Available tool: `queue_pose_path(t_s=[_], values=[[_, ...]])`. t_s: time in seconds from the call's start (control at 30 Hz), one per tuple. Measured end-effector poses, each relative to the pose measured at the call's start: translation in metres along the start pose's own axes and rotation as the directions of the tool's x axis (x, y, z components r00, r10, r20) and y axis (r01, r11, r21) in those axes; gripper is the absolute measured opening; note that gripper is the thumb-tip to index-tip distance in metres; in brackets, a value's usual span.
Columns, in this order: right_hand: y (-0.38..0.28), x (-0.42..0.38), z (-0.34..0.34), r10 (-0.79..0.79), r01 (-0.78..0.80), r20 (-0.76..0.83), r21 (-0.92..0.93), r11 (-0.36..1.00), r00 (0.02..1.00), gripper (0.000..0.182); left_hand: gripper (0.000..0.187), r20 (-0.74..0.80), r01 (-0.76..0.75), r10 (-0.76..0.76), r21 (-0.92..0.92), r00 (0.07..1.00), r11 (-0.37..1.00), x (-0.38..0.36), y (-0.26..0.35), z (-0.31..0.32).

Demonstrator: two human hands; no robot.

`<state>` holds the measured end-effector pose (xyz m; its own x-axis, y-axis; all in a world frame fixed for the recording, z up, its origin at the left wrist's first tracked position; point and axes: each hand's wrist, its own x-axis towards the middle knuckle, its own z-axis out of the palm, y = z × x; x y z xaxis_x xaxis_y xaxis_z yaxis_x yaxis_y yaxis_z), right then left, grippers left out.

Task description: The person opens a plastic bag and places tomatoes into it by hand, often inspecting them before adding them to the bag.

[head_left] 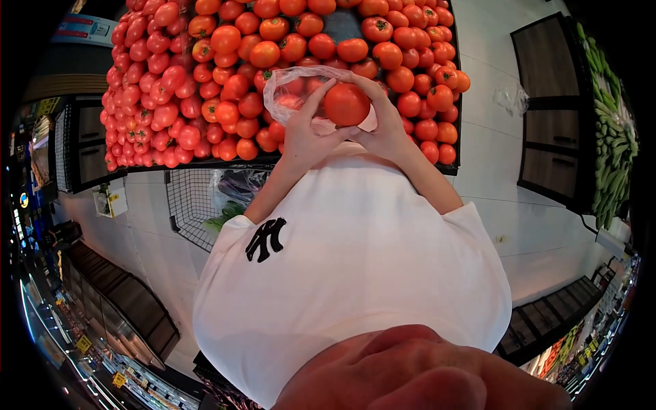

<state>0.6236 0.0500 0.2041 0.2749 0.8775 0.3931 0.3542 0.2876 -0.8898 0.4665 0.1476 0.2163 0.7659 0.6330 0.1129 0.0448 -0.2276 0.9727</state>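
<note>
A large red tomato (pixel 347 105) is held up in front of my shirt, between my two hands. My left hand (pixel 313 131) is closed, with its fingers against the tomato's left side and a clear plastic bag (pixel 276 87) gathered at them. The bag spreads out to the left, and red shows through its film. My right hand (pixel 387 128) curves round the tomato's right side, its fingers reaching over the top. Both thumbs meet below the fruit. Just beyond my hands lies a broad heap of tomatoes (pixel 265 53) on a display stand.
Pinker tomatoes (pixel 158 83) fill the stand's left side. A wire basket (pixel 188 205) with bagged goods and green leaves is at my left. Across the pale floor (pixel 485 147), long green vegetables (pixel 610 130) lie on a stand to the right. Shelving lines the far edges.
</note>
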Motion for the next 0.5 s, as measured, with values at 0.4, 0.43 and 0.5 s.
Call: queue_pose_path(t_s=[0.4, 0.43, 0.5], values=[[0.001, -0.004, -0.003, 0.054, -0.056, 0.020, 0.117, 0.992, 0.998, 0.086, 0.070, -0.105, 0.083, -0.107, -0.208, 0.989, 0.975, -0.008, -0.008, 0.003], [0.000, -0.004, -0.003, 0.082, -0.084, 0.020, 0.213, 0.973, 0.996, 0.080, 0.063, -0.110, 0.113, -0.145, -0.258, 0.983, 0.959, -0.009, -0.007, 0.003], [-0.003, -0.003, -0.003, 0.137, -0.136, 0.027, 0.397, 0.908, 0.990, 0.070, 0.045, -0.165, 0.065, -0.085, -0.124, 0.983, 0.990, -0.007, -0.011, -0.001]])
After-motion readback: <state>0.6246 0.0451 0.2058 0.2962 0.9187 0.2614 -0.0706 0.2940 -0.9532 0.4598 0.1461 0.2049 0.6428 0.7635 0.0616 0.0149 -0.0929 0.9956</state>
